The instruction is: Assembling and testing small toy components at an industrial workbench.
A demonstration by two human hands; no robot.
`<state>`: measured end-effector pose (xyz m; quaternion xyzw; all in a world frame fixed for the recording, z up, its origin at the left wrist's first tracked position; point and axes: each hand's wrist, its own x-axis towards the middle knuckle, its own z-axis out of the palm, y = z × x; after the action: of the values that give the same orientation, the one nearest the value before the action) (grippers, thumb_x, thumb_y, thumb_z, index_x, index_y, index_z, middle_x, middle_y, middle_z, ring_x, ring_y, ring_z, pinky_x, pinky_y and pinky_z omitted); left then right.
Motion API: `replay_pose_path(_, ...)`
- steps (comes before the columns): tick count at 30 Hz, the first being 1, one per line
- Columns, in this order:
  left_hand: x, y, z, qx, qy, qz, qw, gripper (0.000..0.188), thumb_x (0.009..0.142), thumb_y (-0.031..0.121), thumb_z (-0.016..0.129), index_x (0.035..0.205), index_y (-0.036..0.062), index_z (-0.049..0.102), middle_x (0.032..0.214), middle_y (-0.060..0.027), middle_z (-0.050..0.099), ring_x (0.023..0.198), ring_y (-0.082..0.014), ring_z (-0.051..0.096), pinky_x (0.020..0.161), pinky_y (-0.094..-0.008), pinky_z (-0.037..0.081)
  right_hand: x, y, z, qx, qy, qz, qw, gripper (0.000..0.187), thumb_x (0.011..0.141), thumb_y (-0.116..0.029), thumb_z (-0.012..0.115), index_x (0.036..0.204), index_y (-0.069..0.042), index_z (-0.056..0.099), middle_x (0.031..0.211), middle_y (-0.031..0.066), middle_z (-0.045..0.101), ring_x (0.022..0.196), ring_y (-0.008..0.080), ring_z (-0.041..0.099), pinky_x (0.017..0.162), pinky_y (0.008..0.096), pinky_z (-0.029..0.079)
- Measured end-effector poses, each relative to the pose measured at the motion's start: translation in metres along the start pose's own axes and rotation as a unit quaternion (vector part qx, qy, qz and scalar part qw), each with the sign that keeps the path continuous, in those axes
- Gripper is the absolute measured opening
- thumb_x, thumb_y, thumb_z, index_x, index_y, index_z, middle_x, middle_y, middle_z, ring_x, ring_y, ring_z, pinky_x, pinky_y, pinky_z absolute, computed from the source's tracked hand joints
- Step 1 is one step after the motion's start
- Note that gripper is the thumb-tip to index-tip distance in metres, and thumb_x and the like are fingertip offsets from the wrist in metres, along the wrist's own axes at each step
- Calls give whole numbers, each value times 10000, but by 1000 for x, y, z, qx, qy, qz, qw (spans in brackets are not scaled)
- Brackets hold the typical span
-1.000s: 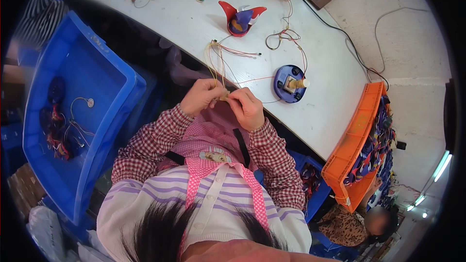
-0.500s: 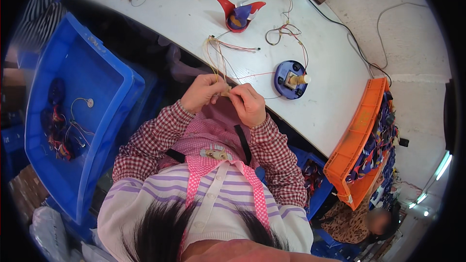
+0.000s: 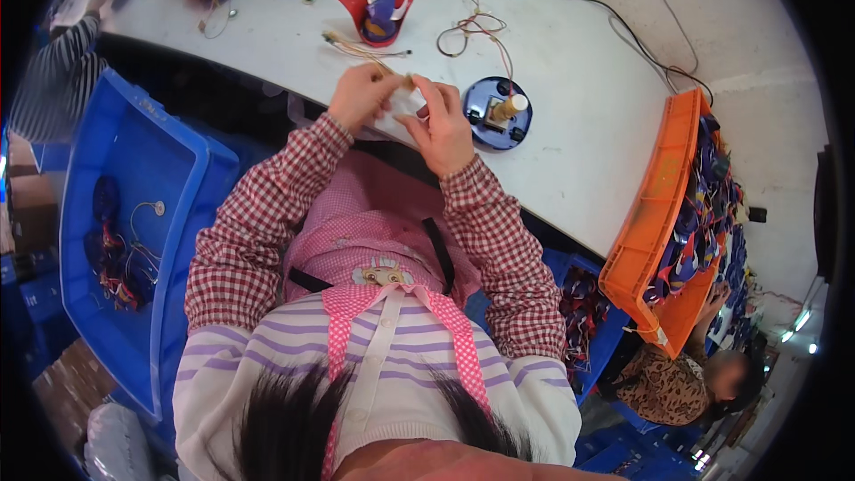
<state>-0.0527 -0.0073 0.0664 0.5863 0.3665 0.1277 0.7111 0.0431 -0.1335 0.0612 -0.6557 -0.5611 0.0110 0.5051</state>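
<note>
Above the table's near edge, my left hand (image 3: 363, 98) is closed, with thumb and fingertips pinching thin wires (image 3: 356, 50). My right hand (image 3: 442, 129) meets it from the right, fingers bent at a tiny yellowish part between the fingertips, too small to name. The wires run from the fingers up onto the table. Just beyond lies a red and purple toy shell (image 3: 378, 20) with two pointed wings. To the right of my right hand sits a round dark blue base (image 3: 485, 129) with a white-tipped post (image 3: 511, 107) standing on it.
A blue bin (image 3: 191, 205) at left holds dark wired parts. At right, an orange crate (image 3: 655, 205) is heaped with purple and red toy parts. Looped cables (image 3: 468, 25) lie on the white table (image 3: 570, 125). Two other people work nearby, one striped sleeve (image 3: 55, 80) at far left.
Both my hands have moved forward, from in front of the table edge to above it, carrying the wires. The view has shifted. The striped-sleeved person's arm now reaches over the table.
</note>
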Motion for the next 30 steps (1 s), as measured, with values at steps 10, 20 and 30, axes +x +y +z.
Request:
replay_pose_path(10,-50,15,33,233,160,156,946,208,814,139,654,912,-6,542,787,-74,553,628,-115,525,530,-223,432,-10,13,-108,6,83,166,983,391,776,-85,695,1118,11,534,1013,103,533,650,127,488,576,214,437)
replay_pose_path(20,31,-24,113,516,81,406,750,1091,521,576,757,1332,-14,330,1293,-176,422,1258,-347,346,1018,-509,259,3,57,-91,-84,-31,106,990,212,790,-113,686,953,-8,602,862,63,581,636,136,512,575,242,444)
replay_pose_path(30,23,-11,94,440,93,439,778,1022,552,529,787,1316,-7,371,1283,-186,433,1182,-333,406,1008,-470,292,23,61,-134,-163,135,126,969,170,842,-167,631,888,-3,625,713,57,614,635,162,553,599,245,464)
